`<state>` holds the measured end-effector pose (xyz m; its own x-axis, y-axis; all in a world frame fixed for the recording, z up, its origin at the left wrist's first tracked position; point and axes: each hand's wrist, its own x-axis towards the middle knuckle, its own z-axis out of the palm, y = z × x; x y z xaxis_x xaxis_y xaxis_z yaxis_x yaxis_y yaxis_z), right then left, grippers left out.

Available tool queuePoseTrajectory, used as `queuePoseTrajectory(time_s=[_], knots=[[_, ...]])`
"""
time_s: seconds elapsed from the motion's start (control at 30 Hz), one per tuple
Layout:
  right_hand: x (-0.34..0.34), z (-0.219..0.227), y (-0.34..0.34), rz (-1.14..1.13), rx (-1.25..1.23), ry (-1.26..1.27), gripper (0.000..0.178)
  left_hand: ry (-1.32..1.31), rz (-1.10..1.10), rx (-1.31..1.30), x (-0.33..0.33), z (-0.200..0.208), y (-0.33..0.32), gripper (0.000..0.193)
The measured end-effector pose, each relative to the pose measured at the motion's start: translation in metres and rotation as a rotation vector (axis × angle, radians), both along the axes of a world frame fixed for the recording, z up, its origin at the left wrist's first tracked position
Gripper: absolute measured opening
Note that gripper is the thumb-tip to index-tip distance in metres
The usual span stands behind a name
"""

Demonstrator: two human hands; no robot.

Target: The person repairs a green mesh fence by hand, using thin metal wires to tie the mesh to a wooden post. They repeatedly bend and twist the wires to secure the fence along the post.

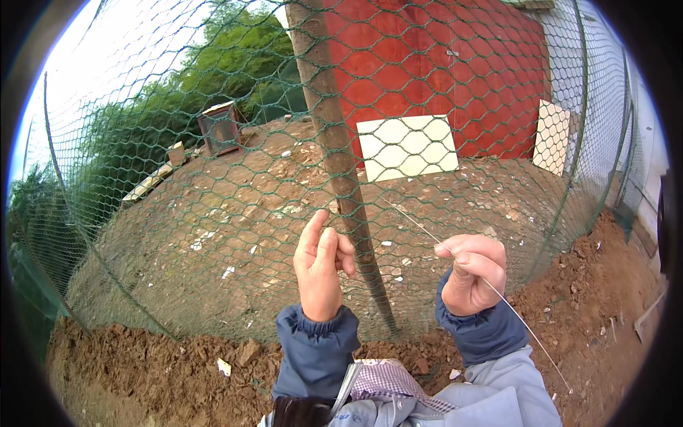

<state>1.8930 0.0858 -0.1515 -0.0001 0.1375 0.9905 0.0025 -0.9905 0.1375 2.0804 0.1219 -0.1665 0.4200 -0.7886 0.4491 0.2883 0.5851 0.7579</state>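
Observation:
A thin pale wire (pixel 524 324) is pinched between the thumb and fingers of my right hand (pixel 475 274). One end reaches up and left to the green netting (pixel 420 135) beside the wooden post (pixel 333 142); the other hangs down to the right. Whether its far end passes through the mesh I cannot tell. My left hand (pixel 320 274) is raised just left of the post, forefinger pointing up and the other fingers loosely bent, with nothing visible in it. A bundle of thin silvery wires (pixel 346 389) sticks up at my chest beside my left sleeve.
Loose brown soil (pixel 163 363) is heaped along the net's foot. Behind the mesh stand a red wall (pixel 491 78), a white board (pixel 409 162), a narrower pale board (pixel 551 136) and a dark red box frame (pixel 220 129). Planks (pixel 148 183) lie at the left.

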Motion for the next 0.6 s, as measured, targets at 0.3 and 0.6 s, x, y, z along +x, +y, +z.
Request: queuePoseTrajectory(time_s=[0.3, 0.6], knots=[[0.061, 0.001, -0.036, 0.073, 0.445, -0.032, 0.010, 0.121, -0.298, 0.077, 0.012, 0.014, -0.012, 0.046], [0.093, -0.004, -0.044, 0.564, 0.880, -0.278, 0.009, 0.516, -0.909, -0.033, 0.033, 0.014, -0.028, 0.013]])
